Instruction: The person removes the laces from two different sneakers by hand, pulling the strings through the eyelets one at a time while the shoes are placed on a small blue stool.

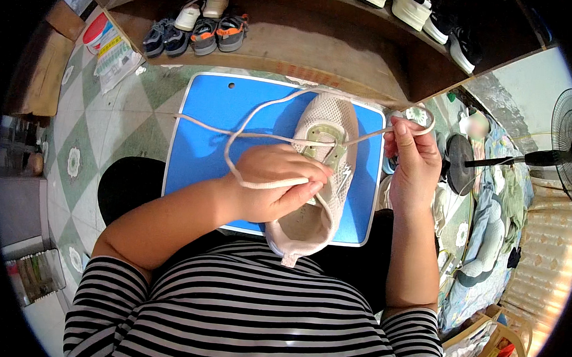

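Observation:
A beige mesh sneaker [345, 181] lies on a blue board [203, 95], its toe pointing away from me and its heel toward my body. Its long cream shoelace [205, 125] passes through eyelets on the upper, with one end stretching left past the board. My left hand [276, 178] is over the shoe's opening, fingers pinched on the shoelace beside the tongue. Off the board's right edge, my right hand [416, 155] is raised and pinches the same shoelace between thumb and fingers. A wide loop of it curves over the toe between the two hands.
A wooden shoe rack [292, 48] stands just beyond the board, with several small shoes [203, 38] on its lower shelf and white sneakers [411, 10] above. To the right are a black fan [558, 155] and heaped clothes [487, 245]. A red-lidded tub [96, 31] sits far left.

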